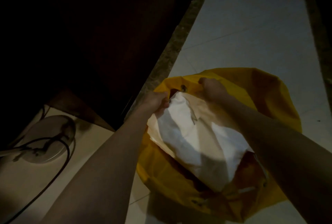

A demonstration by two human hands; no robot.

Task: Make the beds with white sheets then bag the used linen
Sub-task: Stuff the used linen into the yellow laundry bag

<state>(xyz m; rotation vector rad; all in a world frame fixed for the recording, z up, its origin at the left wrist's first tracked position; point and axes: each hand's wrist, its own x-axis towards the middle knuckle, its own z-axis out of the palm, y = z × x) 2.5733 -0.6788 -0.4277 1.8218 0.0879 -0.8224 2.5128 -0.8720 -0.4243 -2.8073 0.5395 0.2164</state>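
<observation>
Both my left hand (156, 99) and right hand (212, 89) are pinching the far rim of the floppy yellow fabric bag (269, 94) on the floor, crumpled white linen (194, 144) bulging out. If that rim slips, it probably spills.

A yellow bag (265, 94) sat open on the pale floor, bunched white linen (194, 143) filling its mouth.

Left hand (156, 100) and right hand (212, 89) both grip the far rim of yellow bag (269, 98) on pale tiled floor (242, 26). White linen (194, 139) bulges from its mouth. Round fan base (52, 139) with black cable (59, 168) at left.
</observation>
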